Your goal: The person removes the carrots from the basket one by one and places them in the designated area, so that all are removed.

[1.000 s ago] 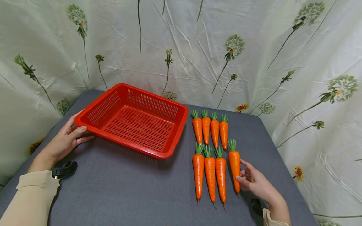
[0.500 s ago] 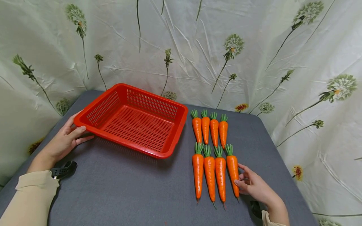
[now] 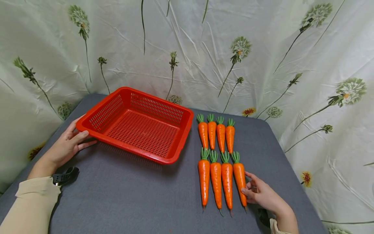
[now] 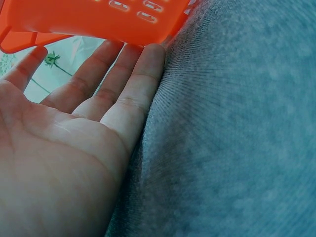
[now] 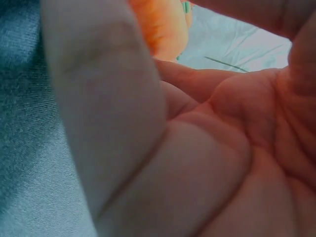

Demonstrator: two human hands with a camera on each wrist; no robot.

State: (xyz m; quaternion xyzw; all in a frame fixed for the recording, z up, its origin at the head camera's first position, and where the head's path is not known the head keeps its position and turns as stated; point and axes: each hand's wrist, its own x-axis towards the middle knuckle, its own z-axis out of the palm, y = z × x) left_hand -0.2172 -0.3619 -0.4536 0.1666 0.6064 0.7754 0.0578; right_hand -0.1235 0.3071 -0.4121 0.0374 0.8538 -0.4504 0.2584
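On the left of the head view sits a red plastic basket (image 3: 143, 130) with slotted walls and nothing inside. My left hand (image 3: 65, 143) is at its left corner, fingers fairly straight and fingertips against the basket wall (image 4: 94, 19) in the left wrist view. My right hand (image 3: 261, 191) holds a carrot (image 3: 239, 182) with green leaf stubs, thumb and fingers on its lower part. That carrot is the rightmost of the front row, beside another carrot (image 3: 227, 182). In the right wrist view, the fingers (image 5: 108, 98) hide most of the carrot (image 5: 165, 34).
Behind the front carrots lies a second row of carrots (image 3: 221, 136), tops pointing away. Everything is on a grey cloth-covered table (image 3: 131, 195). A pale curtain (image 3: 204, 48) printed with dandelions hangs along the back and sides.
The right hand has brought its carrot slightly left and towards me, lining it up with the front row. The left hand and basket have stayed in place.
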